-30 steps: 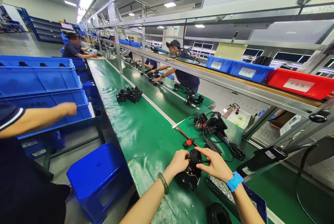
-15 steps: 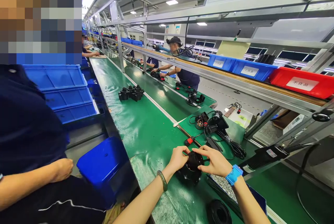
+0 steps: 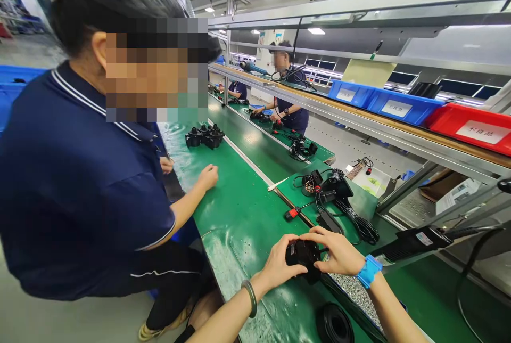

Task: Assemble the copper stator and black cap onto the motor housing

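Note:
Both my hands are wrapped round a black plastic housing (image 3: 304, 255) above the green bench. My left hand (image 3: 279, 263), with a bangle on the wrist, grips its left side with fingers curled over the top. On the opposite side my right hand (image 3: 337, 251), wearing a blue wristband, holds the rim between thumb and fingers. The housing's underside is partly hidden. Below my right wrist lies a tray of small metal parts (image 3: 353, 292). A black ring-shaped part (image 3: 335, 324) rests at the near edge. Beyond my hands is a red-and-black connector (image 3: 293, 213).
A person (image 3: 99, 172) in a dark polo is close on the left, one forearm over the bench. Coiled black cables (image 3: 359, 223) lie behind my hands. A black cylindrical tool (image 3: 417, 244) sits to the right. Several black parts (image 3: 204, 136) stand farther back. A red bin (image 3: 473, 124) is shelved above.
The person on the left has leaned in and put a hand over the bench. My left hand has shifted from the housing's top to around its side, and the housing looks turned.

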A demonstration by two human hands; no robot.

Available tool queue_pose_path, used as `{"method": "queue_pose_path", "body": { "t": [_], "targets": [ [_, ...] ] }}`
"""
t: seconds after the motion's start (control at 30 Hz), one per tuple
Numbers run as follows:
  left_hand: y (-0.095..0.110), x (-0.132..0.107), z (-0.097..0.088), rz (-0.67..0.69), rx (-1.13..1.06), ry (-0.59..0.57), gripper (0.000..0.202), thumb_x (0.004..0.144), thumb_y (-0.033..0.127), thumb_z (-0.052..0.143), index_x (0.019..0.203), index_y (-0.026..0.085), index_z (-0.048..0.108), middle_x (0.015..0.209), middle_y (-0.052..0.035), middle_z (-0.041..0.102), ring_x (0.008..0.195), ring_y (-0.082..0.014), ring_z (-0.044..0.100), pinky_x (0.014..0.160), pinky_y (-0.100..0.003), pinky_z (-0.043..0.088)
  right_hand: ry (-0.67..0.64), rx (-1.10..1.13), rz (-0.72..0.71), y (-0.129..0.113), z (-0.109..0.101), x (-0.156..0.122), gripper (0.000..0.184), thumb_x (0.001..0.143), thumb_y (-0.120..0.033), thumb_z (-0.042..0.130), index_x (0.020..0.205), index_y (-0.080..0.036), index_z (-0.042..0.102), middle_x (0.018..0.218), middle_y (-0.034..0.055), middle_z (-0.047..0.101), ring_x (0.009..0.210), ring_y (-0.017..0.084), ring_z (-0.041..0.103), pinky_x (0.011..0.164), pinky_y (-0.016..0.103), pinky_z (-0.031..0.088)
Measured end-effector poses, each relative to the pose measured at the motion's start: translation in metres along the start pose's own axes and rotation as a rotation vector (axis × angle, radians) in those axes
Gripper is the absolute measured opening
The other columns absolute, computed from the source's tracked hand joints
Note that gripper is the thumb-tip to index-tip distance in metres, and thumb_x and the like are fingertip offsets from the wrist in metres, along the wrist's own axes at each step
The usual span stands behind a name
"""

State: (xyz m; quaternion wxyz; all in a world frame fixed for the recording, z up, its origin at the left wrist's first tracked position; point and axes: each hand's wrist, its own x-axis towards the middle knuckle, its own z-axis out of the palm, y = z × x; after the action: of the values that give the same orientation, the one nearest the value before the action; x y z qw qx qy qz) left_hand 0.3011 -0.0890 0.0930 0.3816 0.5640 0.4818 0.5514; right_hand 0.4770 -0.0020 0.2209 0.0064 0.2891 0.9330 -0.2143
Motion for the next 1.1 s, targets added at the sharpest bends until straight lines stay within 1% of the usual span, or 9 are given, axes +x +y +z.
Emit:
{"method": "queue_pose_path", "body": {
  "t": [0.17, 0.33, 0.47, 0.57, 0.73, 0.83, 0.97, 1.03, 1.1],
  "targets": [
    [0.003, 0.003, 0.001, 0.012, 0.051, -0.068, 0.062, 0.068, 0.028, 0.085, 0.123, 0.024, 0.056, 0.117, -0.0038, 0.068, 0.107, -0.0227, 0.064, 0.096, -0.034, 0.050, 0.068, 0.077, 0.026, 0.013, -0.002, -0.014, 0.063, 0.062, -0.020, 0.059, 0.126, -0.020, 0.057, 0.123, 0.0073, 0.064, 0.088, 0.019, 0.063, 0.069, 0.028, 0.049],
    [0.001, 0.004, 0.001, 0.097, 0.093, -0.104, 0.061, 0.071, 0.032, 0.084, 0.126, 0.024, 0.057, 0.122, -0.0053, 0.067, 0.112, -0.0234, 0.063, 0.100, -0.035, 0.049, 0.041, 0.074, 0.005, 0.011, -0.006, -0.018, 0.061, 0.062, -0.019, 0.059, 0.123, -0.023, 0.061, 0.121, 0.0054, 0.064, 0.097, 0.020, 0.065, 0.072, 0.027, 0.050],
    [-0.003, 0.005, 0.002, 0.101, 0.069, -0.087, 0.053, 0.070, 0.033, 0.085, 0.117, 0.023, 0.061, 0.128, -0.0074, 0.066, 0.116, -0.0239, 0.063, 0.103, -0.037, 0.048, -0.002, 0.030, -0.015, 0.007, -0.010, -0.017, 0.065, 0.062, -0.019, 0.061, 0.126, -0.026, 0.062, 0.123, 0.0052, 0.064, 0.099, 0.024, 0.067, 0.085, 0.033, 0.051],
    [-0.005, 0.006, 0.001, 0.089, 0.060, -0.060, 0.043, 0.069, 0.030, 0.086, 0.105, 0.022, 0.064, 0.131, -0.0089, 0.065, 0.119, -0.0248, 0.063, 0.105, -0.038, 0.048, -0.035, 0.000, -0.034, 0.004, -0.011, -0.015, 0.067, 0.062, -0.019, 0.061, 0.129, -0.028, 0.062, 0.125, 0.0056, 0.064, 0.103, 0.025, 0.067, 0.089, 0.035, 0.051],
    [-0.008, 0.007, -0.005, 0.059, 0.038, -0.032, 0.038, 0.065, 0.030, 0.088, 0.091, 0.021, 0.062, 0.130, -0.0105, 0.067, 0.119, -0.0267, 0.064, 0.105, -0.041, 0.047, 0.006, 0.014, -0.027, 0.001, -0.010, -0.009, 0.062, 0.065, -0.022, 0.062, 0.128, -0.022, 0.060, 0.124, 0.0085, 0.066, 0.105, 0.025, 0.066, 0.085, 0.034, 0.053],
    [-0.012, 0.006, -0.006, 0.034, -0.003, -0.021, 0.042, 0.062, 0.030, 0.090, 0.089, 0.022, 0.058, 0.130, -0.0112, 0.068, 0.119, -0.0274, 0.065, 0.105, -0.041, 0.048, 0.007, 0.023, -0.033, -0.002, -0.009, -0.003, 0.058, 0.067, -0.024, 0.064, 0.124, -0.021, 0.062, 0.120, 0.0093, 0.067, 0.101, 0.026, 0.066, 0.084, 0.036, 0.052],
    [-0.014, 0.007, -0.007, 0.011, -0.088, -0.016, 0.054, 0.060, 0.032, 0.091, 0.092, 0.023, 0.049, 0.129, -0.0126, 0.069, 0.116, -0.0251, 0.067, 0.101, -0.039, 0.052, -0.003, 0.058, -0.057, -0.006, -0.007, 0.004, 0.059, 0.064, -0.021, 0.067, 0.124, -0.020, 0.065, 0.119, 0.0108, 0.066, 0.106, 0.029, 0.062, 0.094, 0.043, 0.049],
    [-0.012, 0.009, -0.010, 0.015, -0.111, -0.036, 0.057, 0.060, 0.033, 0.090, 0.097, 0.023, 0.048, 0.125, -0.0115, 0.070, 0.114, -0.0242, 0.068, 0.101, -0.038, 0.052, -0.005, 0.093, -0.062, -0.006, -0.007, 0.004, 0.061, 0.062, -0.020, 0.068, 0.124, -0.021, 0.065, 0.120, 0.0112, 0.066, 0.111, 0.031, 0.059, 0.098, 0.046, 0.046],
    [-0.009, 0.009, -0.014, 0.021, -0.110, -0.073, 0.063, 0.061, 0.034, 0.090, 0.108, 0.022, 0.050, 0.124, -0.0104, 0.070, 0.116, -0.0246, 0.066, 0.103, -0.038, 0.051, -0.008, 0.151, -0.056, -0.004, -0.006, 0.003, 0.062, 0.061, -0.020, 0.068, 0.123, -0.022, 0.066, 0.120, 0.0103, 0.065, 0.111, 0.030, 0.059, 0.099, 0.046, 0.046]
  ]
}}
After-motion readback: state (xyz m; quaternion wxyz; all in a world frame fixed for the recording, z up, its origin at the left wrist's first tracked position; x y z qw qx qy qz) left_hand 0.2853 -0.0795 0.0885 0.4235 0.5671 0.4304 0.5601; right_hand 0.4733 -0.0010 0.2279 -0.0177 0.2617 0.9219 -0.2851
